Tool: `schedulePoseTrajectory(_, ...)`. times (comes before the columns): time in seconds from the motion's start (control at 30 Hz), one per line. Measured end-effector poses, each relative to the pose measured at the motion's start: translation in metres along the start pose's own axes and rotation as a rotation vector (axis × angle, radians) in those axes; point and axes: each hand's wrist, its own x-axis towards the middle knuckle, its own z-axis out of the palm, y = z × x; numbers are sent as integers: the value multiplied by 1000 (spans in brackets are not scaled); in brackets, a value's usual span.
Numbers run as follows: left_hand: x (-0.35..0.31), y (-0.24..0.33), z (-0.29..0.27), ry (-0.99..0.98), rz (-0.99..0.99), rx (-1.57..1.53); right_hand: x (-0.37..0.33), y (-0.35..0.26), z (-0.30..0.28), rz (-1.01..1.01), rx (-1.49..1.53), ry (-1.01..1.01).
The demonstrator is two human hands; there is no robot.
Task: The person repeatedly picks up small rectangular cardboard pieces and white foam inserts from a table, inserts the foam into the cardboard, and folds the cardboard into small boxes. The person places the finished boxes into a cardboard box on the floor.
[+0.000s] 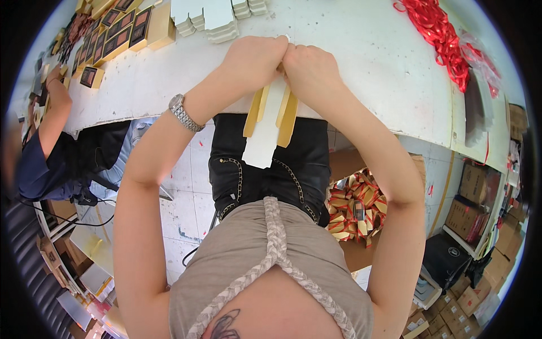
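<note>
Both of my hands meet over the table near its front edge. My left hand [257, 63] and my right hand [311, 69] are closed, knuckles together, on the far end of a part-folded carton [271, 113]. White on its inner face, it has gold side flaps standing up along both edges. Its near end runs past the table edge, over my lap. The fingertips, and the end they pinch, are hidden behind the hands. Just beyond my left hand lie stacked flat white carton blanks [213, 20].
Gold boxes with dark tops [118, 37] fill the table's far left, where a co-worker's arm [55, 110] reaches in. Red ribbons [437, 39] lie at the far right. Below the table, a cardboard box holds ribboned gold boxes [358, 206]. Shelves [474, 198] stand at right.
</note>
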Motion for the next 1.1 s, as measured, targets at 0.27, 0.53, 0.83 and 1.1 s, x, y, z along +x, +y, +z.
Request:
schedulePoseTrajectory(0.27,1,-4,2,42,-37,-106,14,-1,-5,-91,-154,-179)
schedulePoseTrajectory(0.53,-29,-20,-7,64,-447,-52,-20,-31,-11,-199,-94,439)
schedulePoseTrajectory(0.83,-37,3,-2,96,-255,-779,-47,-4,11,-99,236,517)
schedulePoseTrajectory(1.1,-39,43,26,390,-250,-1021,-32,-20,16,566,1326,447)
